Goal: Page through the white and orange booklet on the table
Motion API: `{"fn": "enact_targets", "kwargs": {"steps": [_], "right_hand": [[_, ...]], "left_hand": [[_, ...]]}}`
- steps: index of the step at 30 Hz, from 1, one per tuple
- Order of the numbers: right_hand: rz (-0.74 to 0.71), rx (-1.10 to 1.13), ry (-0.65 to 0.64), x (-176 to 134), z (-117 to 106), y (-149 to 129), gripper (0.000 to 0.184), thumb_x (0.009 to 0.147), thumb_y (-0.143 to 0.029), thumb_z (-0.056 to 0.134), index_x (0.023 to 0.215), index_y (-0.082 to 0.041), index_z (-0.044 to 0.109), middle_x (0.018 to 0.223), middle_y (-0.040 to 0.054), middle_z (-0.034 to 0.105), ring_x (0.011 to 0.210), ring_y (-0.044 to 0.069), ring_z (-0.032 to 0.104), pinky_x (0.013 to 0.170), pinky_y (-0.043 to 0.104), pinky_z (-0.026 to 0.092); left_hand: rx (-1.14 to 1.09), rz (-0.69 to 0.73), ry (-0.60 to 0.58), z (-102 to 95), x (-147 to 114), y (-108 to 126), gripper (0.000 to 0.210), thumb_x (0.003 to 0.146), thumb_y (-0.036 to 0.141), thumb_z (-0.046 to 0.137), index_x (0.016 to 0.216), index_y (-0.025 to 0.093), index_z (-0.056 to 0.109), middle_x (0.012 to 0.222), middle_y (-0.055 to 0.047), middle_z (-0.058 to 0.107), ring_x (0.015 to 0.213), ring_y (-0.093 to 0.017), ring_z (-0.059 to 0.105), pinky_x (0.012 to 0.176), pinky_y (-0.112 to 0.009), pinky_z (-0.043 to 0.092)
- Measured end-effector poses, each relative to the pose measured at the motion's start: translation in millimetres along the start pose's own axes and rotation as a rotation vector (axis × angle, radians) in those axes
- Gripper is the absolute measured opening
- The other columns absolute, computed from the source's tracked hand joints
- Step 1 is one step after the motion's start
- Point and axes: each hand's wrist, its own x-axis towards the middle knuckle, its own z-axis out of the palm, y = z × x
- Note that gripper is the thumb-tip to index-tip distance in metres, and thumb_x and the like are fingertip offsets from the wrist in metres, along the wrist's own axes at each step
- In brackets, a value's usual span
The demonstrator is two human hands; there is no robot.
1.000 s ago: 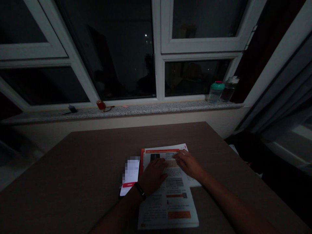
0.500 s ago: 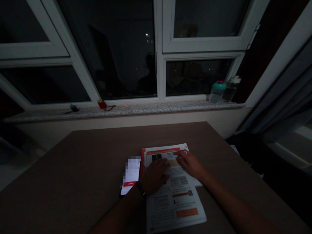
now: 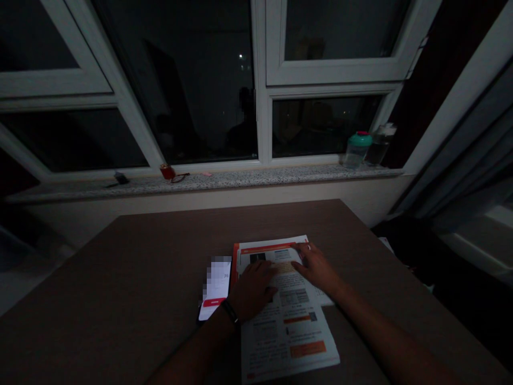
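A printed booklet point(image 3: 272, 353) with orange headings, pictures and text columns lies on the table, its page facing up. My left hand point(image 3: 254, 289) rests flat across the left half of the page, fingers stretched out, a dark band on the wrist. On the upper right of the page lies my right hand point(image 3: 316, 267). Its index finger reaches along the orange header and its thumb is spread away below. Whether any paper sits under those fingertips I cannot make out. A lit phone point(image 3: 216, 286) with a red button on screen lies just left of the booklet.
The brown table point(image 3: 120, 289) ends before a speckled windowsill point(image 3: 248, 179). On the sill stand a teal-lidded bottle point(image 3: 358, 149), a clear bottle point(image 3: 380, 144), a small red object point(image 3: 167, 171) and a small dark item point(image 3: 120, 178). A grey curtain point(image 3: 452, 144) hangs at right.
My right hand has shifted slightly, its thumb and index finger now spread further apart near the page's upper right. My left hand, the booklet and the phone stay put.
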Motion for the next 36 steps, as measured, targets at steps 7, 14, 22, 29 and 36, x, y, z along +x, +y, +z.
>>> {"fn": "enact_targets", "kwargs": {"steps": [7,14,22,29,36], "right_hand": [[0.01,0.007,-0.002,-1,1,-1,0.044,0.085,-0.025,0.061,0.129,-0.021,0.054,0.118,0.0109,0.061,0.111,0.026,0.056,0.098,0.043,0.046],[0.003,0.001,-0.021,0,-1,-3,0.042,0.086,-0.024,0.06,0.127,-0.021,0.055,0.116,0.0104,0.064,0.115,0.028,0.055,0.101,0.045,0.045],[0.008,-0.035,-0.018,-1,0,-2,0.04,0.087,-0.027,0.06,0.126,-0.02,0.056,0.116,0.0117,0.063,0.115,0.028,0.055,0.098,0.044,0.046],[0.018,-0.041,-0.019,2,1,1,0.04,0.085,-0.027,0.063,0.124,-0.019,0.057,0.117,0.012,0.063,0.116,0.028,0.055,0.099,0.044,0.045],[0.004,-0.029,-0.024,2,1,2,0.042,0.085,-0.025,0.063,0.127,-0.02,0.055,0.12,0.0117,0.062,0.118,0.029,0.053,0.1,0.046,0.044]], "left_hand": [[0.0,-0.006,-0.02,-0.7,0,-1,0.043,0.092,0.027,0.06,0.133,0.024,0.05,0.144,-0.008,0.047,0.133,-0.028,0.041,0.11,-0.049,0.034],[0.004,0.002,-0.005,2.9,0,-3,0.041,0.093,0.028,0.057,0.133,0.026,0.049,0.143,-0.007,0.048,0.132,-0.027,0.042,0.109,-0.049,0.035],[0.006,-0.071,-0.052,-1.9,-1,-5,0.049,0.09,0.029,0.061,0.137,0.023,0.048,0.147,-0.01,0.044,0.137,-0.03,0.037,0.111,-0.051,0.032],[0.009,-0.04,-0.053,-6.8,-1,-12,0.051,0.089,0.027,0.061,0.137,0.025,0.046,0.146,-0.009,0.044,0.136,-0.028,0.038,0.11,-0.05,0.033],[0.022,-0.079,-0.046,-11.1,-12,-18,0.047,0.09,0.028,0.062,0.135,0.022,0.049,0.147,-0.012,0.044,0.135,-0.03,0.039,0.112,-0.05,0.032]]}}
